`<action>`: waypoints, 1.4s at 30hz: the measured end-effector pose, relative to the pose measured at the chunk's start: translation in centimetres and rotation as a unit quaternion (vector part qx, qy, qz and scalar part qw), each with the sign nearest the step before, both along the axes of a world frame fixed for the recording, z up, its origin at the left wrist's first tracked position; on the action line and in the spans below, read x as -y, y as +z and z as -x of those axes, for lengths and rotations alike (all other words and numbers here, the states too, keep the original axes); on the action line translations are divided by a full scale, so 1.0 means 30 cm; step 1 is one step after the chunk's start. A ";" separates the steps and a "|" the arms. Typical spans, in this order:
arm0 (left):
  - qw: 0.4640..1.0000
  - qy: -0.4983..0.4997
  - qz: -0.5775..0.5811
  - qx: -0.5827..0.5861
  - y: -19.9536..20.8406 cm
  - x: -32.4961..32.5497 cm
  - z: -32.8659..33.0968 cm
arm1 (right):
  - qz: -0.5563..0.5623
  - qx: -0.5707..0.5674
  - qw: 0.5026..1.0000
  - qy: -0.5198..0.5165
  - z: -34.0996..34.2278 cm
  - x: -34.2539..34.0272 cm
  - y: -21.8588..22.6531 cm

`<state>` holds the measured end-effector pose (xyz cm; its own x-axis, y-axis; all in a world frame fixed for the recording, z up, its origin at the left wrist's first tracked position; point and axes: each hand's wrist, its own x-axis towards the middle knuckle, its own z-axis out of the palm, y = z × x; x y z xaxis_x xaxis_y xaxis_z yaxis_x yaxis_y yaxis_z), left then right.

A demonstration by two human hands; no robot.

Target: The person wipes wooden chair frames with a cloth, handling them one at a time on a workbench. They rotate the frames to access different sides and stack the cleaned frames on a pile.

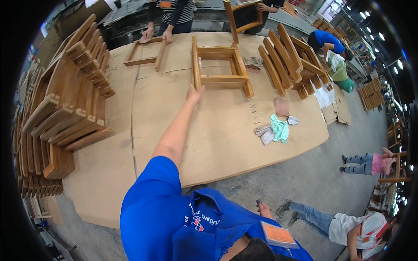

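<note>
My left arm stretches forward over the cardboard-covered table [174, 152]. At its end, my left hand [196, 93] is closed around the near end of a long post of a brown wooden frame [222, 78]. The frame looks like part of a chair or stool, with several rails joining its posts. Low by my right side, my right hand [264, 210] is closed on a small dark object [259, 202] whose kind I cannot make out. Right of the frame lie a mint-green cloth [279, 128], a greyish cloth [265, 134] and a pinkish-brown pad [281, 106].
Stacked wooden frames [74, 95] rise at the left edge, and more frames [289, 58] stand at the far right. Across the table, a person in stripes [176, 17] handles a smaller frame [148, 60]; another person holds a frame [244, 17]. People [348, 226] are on the right-hand floor.
</note>
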<state>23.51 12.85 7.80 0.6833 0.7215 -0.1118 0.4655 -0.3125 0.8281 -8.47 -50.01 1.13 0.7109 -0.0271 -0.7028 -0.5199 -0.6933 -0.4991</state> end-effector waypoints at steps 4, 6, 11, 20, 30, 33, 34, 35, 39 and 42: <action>0.992 -0.003 0.108 -0.064 -0.053 -0.060 -0.190 | 0.028 0.021 0.999 0.011 -0.031 -0.062 0.027; 0.985 0.022 0.154 -0.069 -0.083 -0.080 -0.223 | -0.009 0.006 1.000 -0.027 -0.038 -0.082 0.043; 0.953 0.065 0.280 -0.098 -0.069 -0.117 -0.242 | 0.018 -0.003 0.999 -0.045 -0.091 -0.088 0.052; 0.957 0.011 0.282 0.062 -0.007 -0.050 0.253 | -0.071 0.214 0.970 0.096 -0.558 -0.216 0.076; 0.942 0.138 0.305 -0.022 -0.044 0.386 1.237 | -0.239 0.097 0.946 0.197 -1.043 -0.551 0.163; 0.949 0.149 0.276 -0.038 -0.144 0.469 1.283 | -0.276 0.018 0.952 0.134 -1.037 -0.653 0.101; 0.947 0.162 0.271 -0.053 -0.179 0.498 1.294 | -0.270 0.073 0.942 0.185 -1.028 -0.684 0.077; 0.960 0.144 0.233 -0.058 -0.210 0.506 1.293 | -0.270 0.135 0.925 0.231 -1.021 -0.718 0.055; 0.972 0.025 0.068 -0.224 -0.289 0.434 1.216 | -0.234 0.283 0.828 0.424 -1.028 -0.838 -0.010; 0.953 0.137 -0.129 -0.239 -0.270 0.338 1.066 | -0.150 0.343 0.778 0.505 -1.032 -0.877 -0.025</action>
<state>-8.47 2.72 -0.29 0.3803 0.9114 -0.1572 0.8634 -0.2889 0.4137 22.48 -23.69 0.38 0.4731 0.8808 -0.0168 0.6740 -0.3741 -0.6370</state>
